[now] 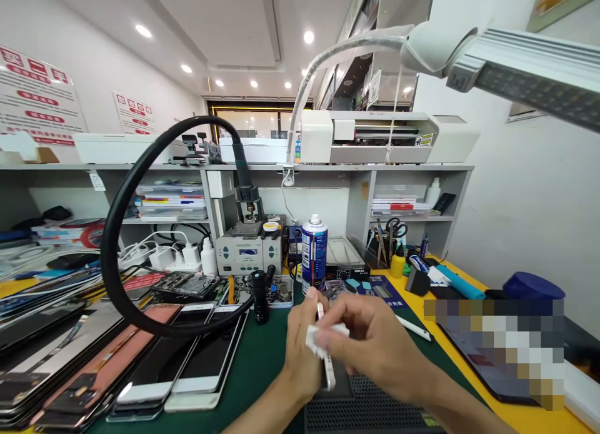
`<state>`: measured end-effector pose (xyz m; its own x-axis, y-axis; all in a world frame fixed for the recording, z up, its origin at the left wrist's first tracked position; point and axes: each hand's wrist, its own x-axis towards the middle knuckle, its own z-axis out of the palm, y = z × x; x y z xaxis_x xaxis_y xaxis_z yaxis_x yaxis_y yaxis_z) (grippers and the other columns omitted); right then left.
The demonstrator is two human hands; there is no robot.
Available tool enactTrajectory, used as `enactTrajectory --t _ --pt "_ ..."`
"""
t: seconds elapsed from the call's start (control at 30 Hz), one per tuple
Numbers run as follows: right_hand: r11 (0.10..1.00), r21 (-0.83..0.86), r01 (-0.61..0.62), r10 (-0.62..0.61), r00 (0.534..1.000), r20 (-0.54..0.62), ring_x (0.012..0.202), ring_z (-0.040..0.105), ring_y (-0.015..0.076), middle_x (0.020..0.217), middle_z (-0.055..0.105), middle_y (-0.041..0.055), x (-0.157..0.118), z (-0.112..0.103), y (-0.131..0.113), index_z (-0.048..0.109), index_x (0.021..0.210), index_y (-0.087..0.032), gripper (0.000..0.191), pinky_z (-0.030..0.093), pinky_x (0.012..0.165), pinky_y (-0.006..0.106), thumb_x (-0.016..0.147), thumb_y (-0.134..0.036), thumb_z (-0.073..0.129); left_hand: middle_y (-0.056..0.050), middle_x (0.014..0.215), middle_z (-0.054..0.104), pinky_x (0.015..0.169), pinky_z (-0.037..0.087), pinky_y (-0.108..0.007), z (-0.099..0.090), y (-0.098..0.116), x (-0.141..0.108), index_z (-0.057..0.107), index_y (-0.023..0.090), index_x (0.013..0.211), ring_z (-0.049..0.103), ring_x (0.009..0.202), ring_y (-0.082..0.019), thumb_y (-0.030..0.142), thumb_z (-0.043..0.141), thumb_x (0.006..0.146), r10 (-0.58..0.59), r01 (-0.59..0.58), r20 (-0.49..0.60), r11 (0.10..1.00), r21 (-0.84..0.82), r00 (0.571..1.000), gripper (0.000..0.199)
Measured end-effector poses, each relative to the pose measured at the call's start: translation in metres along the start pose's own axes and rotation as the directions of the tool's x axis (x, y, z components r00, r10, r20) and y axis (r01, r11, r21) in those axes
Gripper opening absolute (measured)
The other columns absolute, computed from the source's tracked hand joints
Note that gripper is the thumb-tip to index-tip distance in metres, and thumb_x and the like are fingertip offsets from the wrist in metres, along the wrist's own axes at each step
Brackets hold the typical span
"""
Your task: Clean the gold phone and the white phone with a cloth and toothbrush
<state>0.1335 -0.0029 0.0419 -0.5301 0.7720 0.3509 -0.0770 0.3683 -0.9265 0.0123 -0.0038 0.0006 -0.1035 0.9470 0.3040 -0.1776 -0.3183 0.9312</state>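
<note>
My left hand (pixel 302 346) is wrapped round a phone (pixel 330 376), which stands on edge so that its light-coloured side frame faces me. My right hand (pixel 370 343) pinches a crumpled white tissue (pixel 313 343) between thumb and fingers, right against the phone's edge. Most of the phone's faces are hidden by the two hands. Just beyond them a blue and white spray can (pixel 314 252) stands upright. Below the hands lies a dark perforated mat (pixel 370 409) on the green work mat (pixel 262 365).
Several phones and screens (pixel 206 353) lie at the left. A thick black hose (pixel 109 234) loops over them from the hot-air station (pixel 248 252). A small black flashlight (pixel 260 296) stands near the left hand. To the right are a white pen (pixel 415 328) and a yellow bottle (pixel 397 263).
</note>
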Motion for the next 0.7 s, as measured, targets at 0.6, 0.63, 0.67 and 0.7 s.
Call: enactTrajectory --t 0.6,0.63,0.67,0.7 --pt "0.991 0.06 -0.122 0.107 0.973 0.204 0.028 0.049 0.0068 0.055 0.066 -0.0039 0.028 -0.021 -0.004 0.05 0.078 -0.019 0.037 0.032 0.027 0.015 0.076 -0.043 0.078 0.002 0.049 0.042 0.051 0.034 -0.028 0.0 -0.004 0.02 0.042 0.023 0.053 0.038 0.05 -0.015 0.061 0.047 0.088 0.022 -0.022 -0.057 1.0 0.0 0.998 0.052" --pt "0.994 0.056 -0.095 0.085 0.985 0.15 0.028 0.049 0.0065 0.055 0.066 -0.0038 0.03 -0.023 -0.003 0.049 0.077 -0.019 0.037 0.033 0.028 0.015 0.076 -0.042 0.079 0.002 0.048 0.041 0.05 0.033 -0.027 0.001 -0.004 0.023 0.042 0.023 0.052 0.037 0.049 -0.014 0.061 0.047 0.087 0.02 -0.02 -0.048 1.0 -0.001 0.999 0.052" --pt "0.996 0.053 -0.07 0.064 0.993 0.102 0.029 0.05 0.0062 0.055 0.066 -0.0037 0.031 -0.026 -0.001 0.049 0.076 -0.019 0.037 0.033 0.028 0.014 0.076 -0.041 0.078 0.003 0.046 0.04 0.049 0.032 -0.027 0.002 -0.005 0.026 0.042 0.023 0.052 0.036 0.047 -0.014 0.061 0.047 0.087 0.019 -0.02 -0.034 1.0 -0.009 0.999 0.052" --pt "0.996 0.055 -0.068 0.063 0.994 0.09 0.029 0.05 0.0062 0.055 0.066 -0.0038 0.032 -0.028 0.0 0.049 0.076 -0.019 0.037 0.032 0.028 0.014 0.077 -0.041 0.078 0.003 0.046 0.04 0.049 0.032 -0.027 0.003 -0.006 0.029 0.042 0.023 0.052 0.036 0.047 -0.013 0.06 0.048 0.086 0.021 -0.021 -0.028 1.0 -0.015 0.999 0.051"
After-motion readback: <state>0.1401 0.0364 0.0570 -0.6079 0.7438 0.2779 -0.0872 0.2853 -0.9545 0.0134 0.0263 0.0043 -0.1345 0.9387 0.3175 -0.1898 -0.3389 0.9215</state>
